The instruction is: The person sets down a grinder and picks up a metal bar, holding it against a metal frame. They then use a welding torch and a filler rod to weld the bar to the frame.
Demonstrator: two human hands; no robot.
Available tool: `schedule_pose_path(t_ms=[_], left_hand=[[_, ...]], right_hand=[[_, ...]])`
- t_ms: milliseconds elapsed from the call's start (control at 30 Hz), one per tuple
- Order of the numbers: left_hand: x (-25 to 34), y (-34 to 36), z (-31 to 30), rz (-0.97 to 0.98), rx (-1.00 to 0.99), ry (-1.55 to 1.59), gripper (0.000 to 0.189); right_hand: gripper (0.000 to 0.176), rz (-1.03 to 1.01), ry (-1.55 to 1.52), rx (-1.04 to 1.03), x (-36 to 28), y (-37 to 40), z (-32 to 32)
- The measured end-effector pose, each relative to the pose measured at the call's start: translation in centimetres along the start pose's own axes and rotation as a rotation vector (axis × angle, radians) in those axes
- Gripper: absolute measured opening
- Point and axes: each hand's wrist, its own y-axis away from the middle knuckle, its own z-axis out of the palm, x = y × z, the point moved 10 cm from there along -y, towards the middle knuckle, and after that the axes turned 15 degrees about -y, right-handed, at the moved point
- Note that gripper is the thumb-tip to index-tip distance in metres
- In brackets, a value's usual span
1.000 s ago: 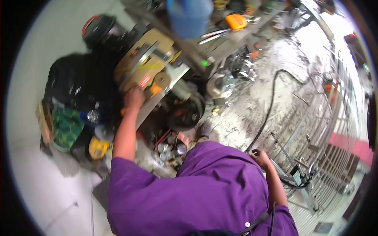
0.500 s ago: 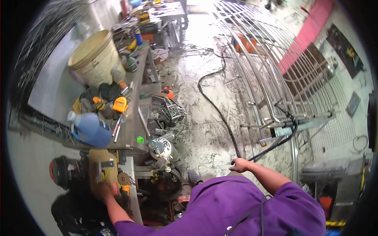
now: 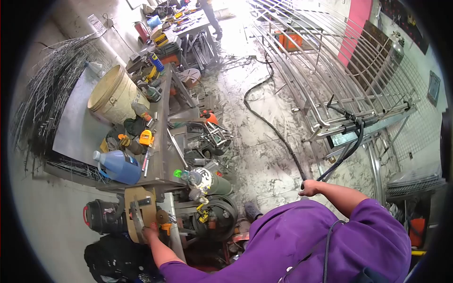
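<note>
At the lower left, my left hand (image 3: pixel 150 233) is closed at the lower end of a long, flat grey metal piece (image 3: pixel 138 218), which lies over brown cardboard (image 3: pixel 148 194). Just right of it is an angle grinder with a brown disc (image 3: pixel 162 216) and a yellow body. Before my purple shirt, my right hand (image 3: pixel 310 188) has its fingers curled, palm side hidden. A black cable (image 3: pixel 278 130) runs down the floor to this hand, and another stretch goes from there up to a dark torch-like handle (image 3: pixel 347 114). I cannot see whether the hand grips the cable.
A workbench (image 3: pixel 158 174) holds a blue jug (image 3: pixel 120 166), a bucket (image 3: pixel 113 94) and a tape measure (image 3: pixel 146 137). Below it stand a gas cylinder (image 3: pixel 217 183) and scrap metal (image 3: pixel 217 134). A large bar frame (image 3: pixel 325 80) fills the right. A person's legs (image 3: pixel 211 16) show far back.
The view has shifted, with the surroundings mostly moving rightward in the frame. The grey metal piece now extends down to my left hand. My right hand stays by the cable.
</note>
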Motion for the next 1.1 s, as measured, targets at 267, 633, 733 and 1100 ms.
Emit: schedule_pose_path(t_ms=[267,633,733,1100], left_hand=[[0.5,2.9,-1.3,-0.081,-0.044,0.120,0.030],[-0.9,1.8,-4.1,-0.060,0.060,0.015,0.037],[-3.0,-2.1,0.6,-0.097,0.098,0.127,0.030],[-2.8,-1.9,-3.8,0.011,0.088,0.208,0.031]], right_hand=[[0.053,0.170,-0.109,0.090,12.3,6.5,-3.0],[0.056,0.252,0.204,0.031,17.0,7.9,2.7],[0.062,0.333,-0.086,0.134,13.1,7.3,1.8],[0.055,0.097,-0.211,0.118,-0.8,3.3,2.2]])
